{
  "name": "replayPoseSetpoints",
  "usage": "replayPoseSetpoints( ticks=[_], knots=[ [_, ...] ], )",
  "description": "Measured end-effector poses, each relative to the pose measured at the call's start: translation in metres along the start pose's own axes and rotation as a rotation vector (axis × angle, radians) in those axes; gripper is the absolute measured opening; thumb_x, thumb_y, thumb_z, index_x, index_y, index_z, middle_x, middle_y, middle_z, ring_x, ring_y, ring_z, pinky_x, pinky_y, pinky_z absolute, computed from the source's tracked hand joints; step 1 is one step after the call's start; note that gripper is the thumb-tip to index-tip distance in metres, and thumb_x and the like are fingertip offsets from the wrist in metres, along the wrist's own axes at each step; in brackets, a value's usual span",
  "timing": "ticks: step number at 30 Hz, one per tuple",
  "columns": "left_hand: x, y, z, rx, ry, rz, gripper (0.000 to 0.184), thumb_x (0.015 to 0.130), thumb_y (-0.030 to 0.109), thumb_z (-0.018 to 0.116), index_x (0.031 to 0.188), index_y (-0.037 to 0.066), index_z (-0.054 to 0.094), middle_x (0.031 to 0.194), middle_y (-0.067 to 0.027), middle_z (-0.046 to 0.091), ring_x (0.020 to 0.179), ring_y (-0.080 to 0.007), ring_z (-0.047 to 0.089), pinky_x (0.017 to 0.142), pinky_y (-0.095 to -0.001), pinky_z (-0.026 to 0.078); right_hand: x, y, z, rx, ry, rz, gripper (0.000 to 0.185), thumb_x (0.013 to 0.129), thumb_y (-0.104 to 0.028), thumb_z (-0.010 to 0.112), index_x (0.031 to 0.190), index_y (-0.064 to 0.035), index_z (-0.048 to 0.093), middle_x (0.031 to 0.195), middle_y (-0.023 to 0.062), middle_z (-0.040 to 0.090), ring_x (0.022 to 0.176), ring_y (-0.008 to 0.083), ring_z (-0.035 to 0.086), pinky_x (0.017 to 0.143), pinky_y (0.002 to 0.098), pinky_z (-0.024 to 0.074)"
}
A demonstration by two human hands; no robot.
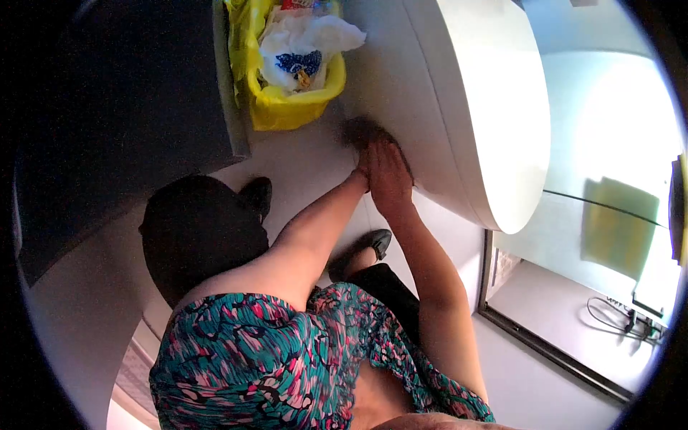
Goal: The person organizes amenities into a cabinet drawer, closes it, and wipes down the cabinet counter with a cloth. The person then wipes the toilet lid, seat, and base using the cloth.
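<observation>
Both my hands together, mid-scene, left of white curved panel (pixel 502 107). Right hand (pixel 390 172): back of hand up, fingers extended side by side. Left hand (pixel 363 172) tucked just left of it, mostly covered. Dark item (pixel 364 131), blurred, at far end of fingers, low beside panel; cannot tell if either hand is closed on it. Yellow bin (pixel 283 111) far left of hands, holding white plastic (pixel 330 34) and blue wrapper (pixel 297 63). Black shoes (pixel 381 244) on pale floor (pixel 308 154), nearer than hands.
</observation>
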State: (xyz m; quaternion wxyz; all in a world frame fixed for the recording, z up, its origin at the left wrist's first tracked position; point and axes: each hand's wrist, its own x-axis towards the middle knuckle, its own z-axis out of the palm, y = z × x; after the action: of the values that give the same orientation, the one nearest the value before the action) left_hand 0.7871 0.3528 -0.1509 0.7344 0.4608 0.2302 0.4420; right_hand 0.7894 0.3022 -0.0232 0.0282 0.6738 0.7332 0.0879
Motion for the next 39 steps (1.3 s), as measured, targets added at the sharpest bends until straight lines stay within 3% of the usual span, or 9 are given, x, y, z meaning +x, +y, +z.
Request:
replayPoseSetpoints(
  ticks=[10,12,21,28,33,39],
  knots=[
    [0.031,0.071,0.009,0.239,0.189,0.153,0.035,0.094,0.028,0.033,0.12,0.009,0.05,0.119,-0.0112,0.052,0.111,-0.025,0.047,0.097,-0.0394,0.033,0.088,-0.04,-0.093,-0.12,0.314,0.012,0.042,0.085,-0.017,0.045,0.12,0.006,0.048,0.121,0.0242,0.05,0.119,0.0345,0.045,0.108,0.0433,0.0251],
    [0.03,0.079,0.012,0.251,0.207,0.16,0.035,0.095,0.028,0.033,0.12,0.009,0.05,0.119,-0.011,0.052,0.111,-0.0248,0.046,0.097,-0.0392,0.033,0.095,-0.044,-0.102,-0.078,0.457,0.004,0.04,0.082,-0.015,0.046,0.115,0.0065,0.046,0.115,0.0251,0.05,0.113,0.0389,0.045,0.106,0.0458,0.0243],
    [0.023,0.089,0.017,0.175,0.198,0.004,0.035,0.095,0.027,0.032,0.12,0.009,0.049,0.119,-0.0103,0.052,0.111,-0.0242,0.046,0.097,-0.0382,0.033,0.116,-0.038,-0.076,-0.012,0.341,-0.002,0.041,0.082,-0.012,0.046,0.12,0.0044,0.045,0.12,0.0217,0.049,0.117,0.0376,0.042,0.106,0.0432,0.0253],
    [-0.007,0.077,0.025,-0.174,0.198,-0.328,0.035,0.095,0.026,0.031,0.12,0.009,0.049,0.119,-0.0098,0.051,0.11,-0.0237,0.046,0.097,-0.0375,0.033,0.058,-0.026,0.001,0.009,0.166,-0.025,0.043,0.083,-0.01,0.043,0.124,0.0022,0.044,0.125,0.0205,0.048,0.12,0.0311,0.043,0.108,0.04,0.0238],
    [-0.018,0.068,0.033,-0.638,0.177,-0.592,0.035,0.095,0.026,0.031,0.12,0.009,0.049,0.12,-0.0094,0.051,0.11,-0.0234,0.046,0.097,-0.037,0.034,-0.013,-0.023,0.004,0.108,0.018,0.058,0.044,0.082,-0.006,0.042,0.125,0.0017,0.043,0.124,0.0197,0.049,0.119,0.032,0.043,0.108,0.041,0.0243],
    [-0.015,0.066,0.044,-0.949,0.1,-0.783,0.035,0.096,0.025,0.03,0.12,0.009,0.049,0.12,-0.009,0.051,0.11,-0.023,0.046,0.097,-0.0363,0.034,-0.043,0.0,0.004,0.365,0.065,0.228,0.046,0.081,-0.005,0.047,0.126,-0.0044,0.045,0.122,0.0178,0.051,0.117,0.0319,0.046,0.105,0.0435,0.0265]
  ],
)
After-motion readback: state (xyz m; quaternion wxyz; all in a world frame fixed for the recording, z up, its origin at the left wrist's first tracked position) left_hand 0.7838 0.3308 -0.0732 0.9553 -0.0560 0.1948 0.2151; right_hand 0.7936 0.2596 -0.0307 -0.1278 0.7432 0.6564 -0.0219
